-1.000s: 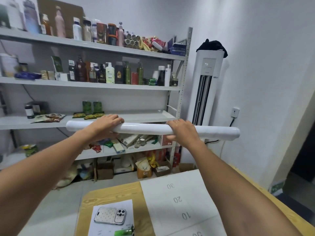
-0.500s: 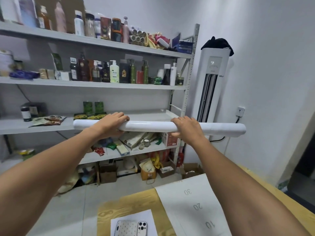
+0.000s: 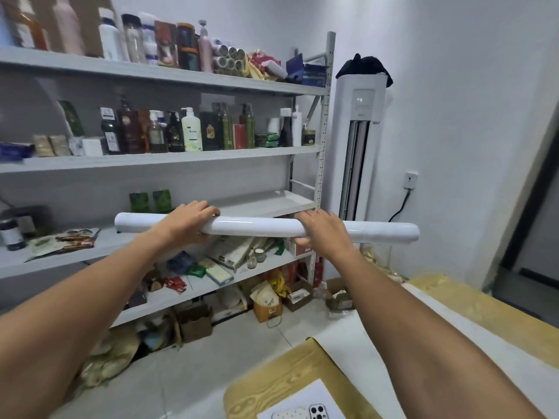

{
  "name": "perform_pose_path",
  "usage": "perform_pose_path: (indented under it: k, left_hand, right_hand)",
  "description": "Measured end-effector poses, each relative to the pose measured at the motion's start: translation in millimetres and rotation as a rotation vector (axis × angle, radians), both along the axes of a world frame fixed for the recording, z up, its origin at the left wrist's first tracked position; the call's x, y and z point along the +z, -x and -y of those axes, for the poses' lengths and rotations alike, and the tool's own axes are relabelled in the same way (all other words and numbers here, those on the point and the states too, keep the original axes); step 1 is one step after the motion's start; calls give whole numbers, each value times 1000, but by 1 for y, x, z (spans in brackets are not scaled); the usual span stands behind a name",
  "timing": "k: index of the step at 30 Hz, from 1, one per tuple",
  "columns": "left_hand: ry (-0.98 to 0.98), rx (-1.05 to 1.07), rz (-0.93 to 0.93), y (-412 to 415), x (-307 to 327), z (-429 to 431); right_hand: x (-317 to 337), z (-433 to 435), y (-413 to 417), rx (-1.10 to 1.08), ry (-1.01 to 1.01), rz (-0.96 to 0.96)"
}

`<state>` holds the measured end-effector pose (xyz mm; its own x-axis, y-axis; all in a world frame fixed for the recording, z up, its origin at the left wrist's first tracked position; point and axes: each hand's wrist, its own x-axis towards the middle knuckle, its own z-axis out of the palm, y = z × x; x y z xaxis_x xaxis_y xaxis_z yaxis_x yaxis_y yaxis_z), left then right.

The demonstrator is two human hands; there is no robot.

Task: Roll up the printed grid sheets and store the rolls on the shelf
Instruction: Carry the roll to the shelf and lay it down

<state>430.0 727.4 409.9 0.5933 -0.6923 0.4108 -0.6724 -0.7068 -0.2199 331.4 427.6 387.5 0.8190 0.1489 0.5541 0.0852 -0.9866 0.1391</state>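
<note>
From where I sit, both hands hold one white roll (image 3: 257, 226) level and crosswise in front of the shelf unit; my left hand (image 3: 189, 220) has its fingers curled over the top of the roll left of its middle, and my right hand (image 3: 322, 231) grips it the same way further right; both are closed round it, thumbs hidden beneath. The roll hangs at the height of the third shelf board (image 3: 266, 202), its left end above that board near some flat packets (image 3: 65, 238), its right end reaching past the shelf upright and across the front of the standing air conditioner (image 3: 360, 140); whether any part touches the board I cannot tell. I judge the rolling of this sheet done and its storing nearly so; what remains is to ease it onto the bare stretch of board and let go. More is left after that: a flat sheet (image 3: 378, 343) lies unrolled on the wooden table (image 3: 287, 385) below, beside a smaller paper with a phone (image 3: 305, 414) on it; I see no other rolls stored on the shelves.
</note>
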Motion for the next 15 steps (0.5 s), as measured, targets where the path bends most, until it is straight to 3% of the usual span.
perform_pose_path:
  k: [15]
  left_hand:
    - [-33,35,2,-109,-19,-66]
  right_hand:
    - [-13,-64,-114,-7,48,-12]
